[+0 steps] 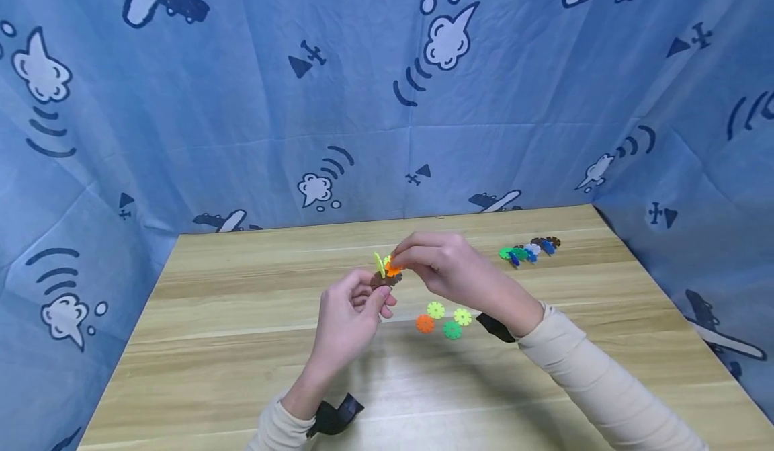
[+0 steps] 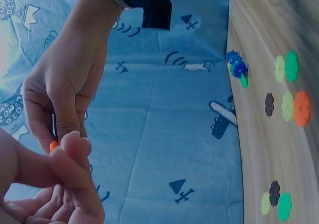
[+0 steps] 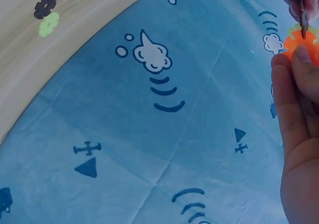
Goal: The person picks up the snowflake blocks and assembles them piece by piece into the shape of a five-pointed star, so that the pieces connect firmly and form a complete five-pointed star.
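Note:
Both hands meet above the table. My left hand (image 1: 351, 313) pinches the rim of a brown notched plastic disc (image 1: 379, 281) between thumb and fingers. My right hand (image 1: 450, 269) pinches an orange notched disc (image 1: 393, 269) that stands at an angle to the brown one, their edges meeting. A yellow-green disc (image 1: 379, 264) stands upright on the brown disc's left part. In the right wrist view the thumb lies across the face of the orange disc (image 3: 298, 44), and the brown disc (image 3: 303, 21) shows edge-on. The fingers hide most of the pieces in the left wrist view.
Below the hands lie loose discs: an orange one (image 1: 425, 323), a green one (image 1: 452, 330) and two yellow-green ones (image 1: 462, 316). A joined chain of green, blue, white and brown discs (image 1: 519, 254) lies at the back right. A blue patterned curtain (image 1: 363, 101) surrounds the wooden table (image 1: 242, 290).

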`<state>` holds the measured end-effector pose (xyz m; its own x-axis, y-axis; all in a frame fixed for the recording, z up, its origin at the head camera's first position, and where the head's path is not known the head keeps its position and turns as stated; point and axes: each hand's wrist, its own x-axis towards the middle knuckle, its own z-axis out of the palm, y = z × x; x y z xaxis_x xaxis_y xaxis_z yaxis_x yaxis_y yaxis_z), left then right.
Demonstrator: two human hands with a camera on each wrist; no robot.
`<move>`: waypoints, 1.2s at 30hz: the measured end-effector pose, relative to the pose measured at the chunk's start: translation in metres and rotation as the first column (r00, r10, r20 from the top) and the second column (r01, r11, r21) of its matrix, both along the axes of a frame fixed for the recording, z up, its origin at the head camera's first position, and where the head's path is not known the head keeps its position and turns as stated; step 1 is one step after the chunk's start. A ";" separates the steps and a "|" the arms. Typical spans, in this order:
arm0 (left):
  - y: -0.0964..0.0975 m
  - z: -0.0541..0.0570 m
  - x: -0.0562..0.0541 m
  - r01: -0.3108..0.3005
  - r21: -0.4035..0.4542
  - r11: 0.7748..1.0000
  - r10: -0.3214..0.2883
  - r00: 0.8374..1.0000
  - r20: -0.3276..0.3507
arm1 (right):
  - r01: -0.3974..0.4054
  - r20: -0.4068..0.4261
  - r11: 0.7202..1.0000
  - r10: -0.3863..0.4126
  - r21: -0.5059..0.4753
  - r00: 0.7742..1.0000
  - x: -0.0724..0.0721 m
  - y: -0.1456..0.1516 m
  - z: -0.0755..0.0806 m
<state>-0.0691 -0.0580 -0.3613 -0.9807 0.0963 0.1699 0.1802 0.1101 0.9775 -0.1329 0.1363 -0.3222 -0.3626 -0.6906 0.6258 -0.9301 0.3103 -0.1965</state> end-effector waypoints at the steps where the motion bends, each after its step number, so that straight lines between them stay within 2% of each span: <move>1: 0.000 0.000 0.001 -0.012 -0.012 1.000 0.012 1.000 -0.002 | 0.002 -0.009 1.000 -0.002 0.011 1.000 0.001 0.000 -0.001; 8: 0.002 -0.002 0.003 -0.061 -0.069 0.996 0.061 0.998 -0.010 | -0.017 -0.008 0.998 0.018 0.062 1.000 0.003 0.001 -0.008; 13: 0.003 -0.005 0.003 -0.044 -0.086 0.995 0.045 0.999 0.006 | -0.005 0.005 0.996 0.004 0.094 1.000 0.006 0.002 -0.013; 24: 0.001 -0.010 0.002 -0.024 -0.087 0.996 0.025 1.000 0.011 | 0.014 -0.003 0.997 -0.013 0.075 1.000 0.010 0.005 -0.015; 29: 0.002 -0.009 0.001 -0.019 -0.094 0.995 0.018 1.000 -0.012 | 0.019 -0.004 0.997 -0.018 0.070 1.000 0.008 0.007 -0.015; 36: 0.004 -0.007 -0.001 -0.008 -0.059 0.998 0.006 1.000 -0.030 | 0.007 -0.013 0.999 -0.006 0.042 1.000 0.004 0.010 -0.011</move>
<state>-0.0698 -0.0537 -0.3686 -0.9760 0.1001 0.1932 0.2080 0.1689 0.9634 -0.1287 0.1460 -0.3334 -0.3590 -0.7139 0.6012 -0.9305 0.3238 -0.1712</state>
